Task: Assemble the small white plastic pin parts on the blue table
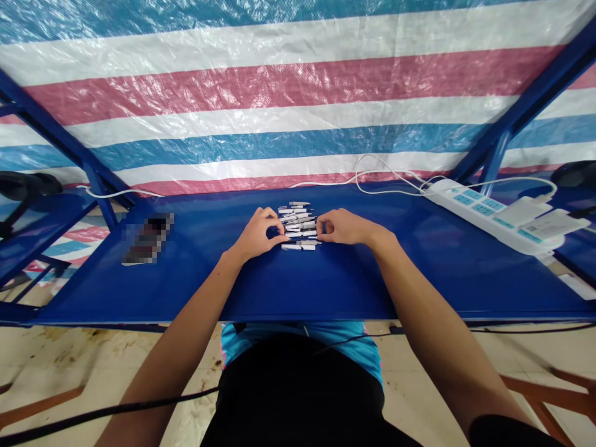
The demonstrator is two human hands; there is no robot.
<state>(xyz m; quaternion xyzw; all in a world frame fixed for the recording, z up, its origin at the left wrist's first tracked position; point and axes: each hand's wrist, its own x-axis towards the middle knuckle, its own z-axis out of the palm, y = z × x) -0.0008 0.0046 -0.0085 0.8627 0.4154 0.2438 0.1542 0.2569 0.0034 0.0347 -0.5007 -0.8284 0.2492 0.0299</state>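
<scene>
Several white and grey pens (300,226) lie side by side in a loose stack on the blue tabletop (302,285), pointing left and right. My left hand (261,234) is at their left ends, thumb and fingers curled and closed on the end of a pen. At the right ends, my right hand (343,226) has its fingers bent inward, thumb and fingertips closed at a pen's end. Fingertips partly hide the pen ends. One pen (299,203) lies at the far side of the stack, and another (298,247) at the near side.
A pixelated, phone-like dark object (148,239) lies at the left. On the right is a white power strip (493,214) with plugged-in adapters and a white cable (388,190). Blue metal posts (100,186) and a striped plastic sheet (279,87) stand behind.
</scene>
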